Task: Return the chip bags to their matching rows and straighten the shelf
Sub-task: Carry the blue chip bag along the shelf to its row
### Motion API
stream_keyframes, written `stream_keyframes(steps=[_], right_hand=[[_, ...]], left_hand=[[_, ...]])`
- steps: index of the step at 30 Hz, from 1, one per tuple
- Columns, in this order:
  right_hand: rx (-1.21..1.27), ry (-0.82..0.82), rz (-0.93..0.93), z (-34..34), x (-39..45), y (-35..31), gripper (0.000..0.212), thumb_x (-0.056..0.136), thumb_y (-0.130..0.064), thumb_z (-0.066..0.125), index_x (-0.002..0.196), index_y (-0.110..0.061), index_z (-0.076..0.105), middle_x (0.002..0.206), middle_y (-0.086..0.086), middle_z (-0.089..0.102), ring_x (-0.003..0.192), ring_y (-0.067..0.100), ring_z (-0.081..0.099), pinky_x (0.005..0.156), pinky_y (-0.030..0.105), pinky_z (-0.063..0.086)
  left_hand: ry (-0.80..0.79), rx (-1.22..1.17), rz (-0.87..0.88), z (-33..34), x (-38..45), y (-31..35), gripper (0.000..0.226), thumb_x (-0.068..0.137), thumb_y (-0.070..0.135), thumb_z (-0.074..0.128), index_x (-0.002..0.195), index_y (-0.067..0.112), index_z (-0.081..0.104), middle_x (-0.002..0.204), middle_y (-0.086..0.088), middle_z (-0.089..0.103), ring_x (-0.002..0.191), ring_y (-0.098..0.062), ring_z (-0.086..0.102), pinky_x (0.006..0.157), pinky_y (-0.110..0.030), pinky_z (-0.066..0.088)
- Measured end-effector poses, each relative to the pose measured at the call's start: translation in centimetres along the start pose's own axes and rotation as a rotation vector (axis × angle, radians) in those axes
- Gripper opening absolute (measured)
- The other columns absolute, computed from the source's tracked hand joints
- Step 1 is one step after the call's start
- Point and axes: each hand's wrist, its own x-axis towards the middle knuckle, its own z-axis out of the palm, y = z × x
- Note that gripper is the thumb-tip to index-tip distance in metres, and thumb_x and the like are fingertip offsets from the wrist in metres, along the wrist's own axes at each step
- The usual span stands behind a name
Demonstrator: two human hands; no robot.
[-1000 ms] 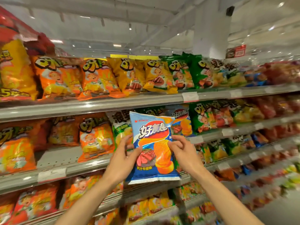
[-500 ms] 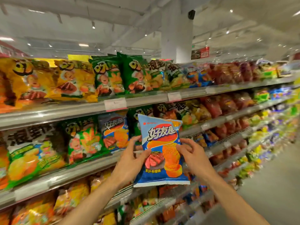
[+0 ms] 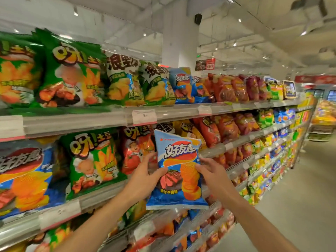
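- Blue bag (image 3: 179,171) of ridged chips is held upright in front of the shelves, at the height of the middle shelf, with both hands on it.
- At far left on the middle shelf (image 3: 101,196) sits a large blue bag of the same brand (image 3: 25,179), leaning back against the row.
- Just right of it stands a green bag (image 3: 92,160), and next to that a red-orange bag (image 3: 136,150) partly hidden behind the held one.
- Price tags (image 3: 60,212) are clipped along the shelf's front edge.
- On the top shelf (image 3: 178,112), from the left: two big green bags (image 3: 71,73), then two white-and-green bags (image 3: 123,80), then a pair of blue bags (image 3: 181,86) matching the held one, then a row of red bags (image 3: 229,88) running off down the aisle.
- Left hand (image 3: 145,177) grasps the blue bag's left edge, thumb across its front and fingers behind it.
- Right hand (image 3: 212,171) grips the bag's right edge about halfway up, thumb on the front face and fingers curled round the side.
- Behind the right hand the middle shelf carries yellow and red bags, too blurred to read.
- Farther right the shelves recede toward a grey floor (image 3: 300,206), and a white pillar (image 3: 179,39) rises behind the top shelf.
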Motion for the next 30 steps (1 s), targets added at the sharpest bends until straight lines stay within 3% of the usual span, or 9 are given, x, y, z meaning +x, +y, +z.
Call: stream_keyframes(steps=[4, 8, 11, 14, 16, 20, 24, 28, 30], right_hand=[[0.006, -0.024, 0.013, -2.7, 4.9, 2.0, 0.030, 0.096, -0.034, 0.062, 0.125, -0.026, 0.059, 0.100, -0.013, 0.073, 0.089, 0.001, 0.070, 0.075, 0.022, 0.056], [0.042, -0.079, -0.002, -5.1, 9.8, 4.0, 0.019, 0.095, -0.031, 0.064, 0.113, -0.032, 0.057, 0.081, -0.030, 0.071, 0.078, -0.010, 0.067, 0.057, 0.008, 0.049], [0.035, -0.144, -0.019, -7.0, 13.8, 5.7, 0.021, 0.095, -0.033, 0.064, 0.114, -0.032, 0.057, 0.091, -0.018, 0.073, 0.072, -0.005, 0.067, 0.054, 0.009, 0.047], [0.058, -0.204, -0.034, -9.2, 18.1, 7.4, 0.023, 0.095, -0.030, 0.065, 0.117, -0.027, 0.059, 0.099, -0.011, 0.070, 0.075, -0.008, 0.067, 0.055, 0.007, 0.048], [0.079, -0.241, -0.053, -11.3, 20.9, 8.8, 0.019, 0.095, -0.028, 0.065, 0.113, -0.028, 0.059, 0.096, -0.013, 0.069, 0.075, -0.013, 0.065, 0.055, 0.005, 0.046], [0.077, -0.311, -0.056, -16.2, 25.7, 10.6, 0.021, 0.097, -0.028, 0.062, 0.117, -0.026, 0.059, 0.099, -0.013, 0.071, 0.081, -0.009, 0.066, 0.059, 0.008, 0.049], [0.126, -0.370, -0.067, -19.7, 29.7, 11.5, 0.018, 0.097, -0.026, 0.061, 0.113, -0.034, 0.058, 0.098, -0.016, 0.073, 0.087, -0.007, 0.067, 0.062, 0.009, 0.051], [0.155, -0.418, -0.073, -20.8, 32.1, 12.4, 0.017, 0.097, -0.025, 0.062, 0.110, -0.035, 0.058, 0.099, -0.018, 0.071, 0.084, -0.009, 0.067, 0.061, 0.007, 0.049], [0.163, -0.440, -0.084, -20.6, 32.9, 12.5, 0.015, 0.096, -0.024, 0.063, 0.107, -0.034, 0.058, 0.093, -0.018, 0.072, 0.080, -0.011, 0.066, 0.059, 0.005, 0.047]], left_hand=[[0.007, 0.047, -0.022, 3.3, 4.1, -0.4, 0.050, 0.088, 0.049, 0.068, 0.130, 0.045, 0.041, 0.103, 0.024, 0.068, 0.087, 0.011, 0.065, 0.069, -0.016, 0.052], [0.044, 0.037, -0.045, 6.6, 7.5, -1.3, 0.051, 0.089, 0.050, 0.067, 0.129, 0.052, 0.036, 0.105, 0.027, 0.064, 0.089, 0.012, 0.065, 0.073, -0.024, 0.057], [0.106, 0.050, -0.078, 9.4, 9.9, -1.8, 0.048, 0.090, 0.047, 0.067, 0.128, 0.052, 0.038, 0.113, 0.027, 0.063, 0.091, 0.009, 0.066, 0.082, -0.031, 0.058], [0.177, 0.050, -0.095, 12.9, 12.2, -1.8, 0.048, 0.090, 0.043, 0.067, 0.131, 0.044, 0.042, 0.114, 0.019, 0.067, 0.088, 0.008, 0.067, 0.066, -0.015, 0.054], [0.228, 0.051, -0.112, 15.8, 13.9, -1.5, 0.046, 0.091, 0.041, 0.067, 0.129, 0.044, 0.041, 0.110, 0.019, 0.066, 0.081, 0.006, 0.069, 0.056, -0.013, 0.051], [0.308, 0.027, -0.197, 21.8, 17.8, -0.1, 0.050, 0.091, 0.042, 0.067, 0.134, 0.045, 0.041, 0.116, 0.012, 0.068, 0.090, -0.004, 0.072, 0.075, -0.026, 0.059], [0.358, -0.022, -0.236, 26.1, 20.9, 0.7, 0.052, 0.083, 0.051, 0.068, 0.124, 0.060, 0.039, 0.102, 0.020, 0.072, 0.081, 0.006, 0.070, 0.052, -0.009, 0.050], [0.402, 0.009, -0.214, 27.9, 22.5, 0.6, 0.063, 0.074, 0.061, 0.066, 0.126, 0.069, 0.032, 0.113, 0.018, 0.070, 0.091, 0.002, 0.070, 0.063, -0.015, 0.053], [0.418, 0.039, -0.205, 27.9, 23.0, 0.3, 0.066, 0.071, 0.064, 0.065, 0.127, 0.071, 0.030, 0.116, 0.018, 0.068, 0.091, -0.003, 0.071, 0.057, -0.014, 0.051]])
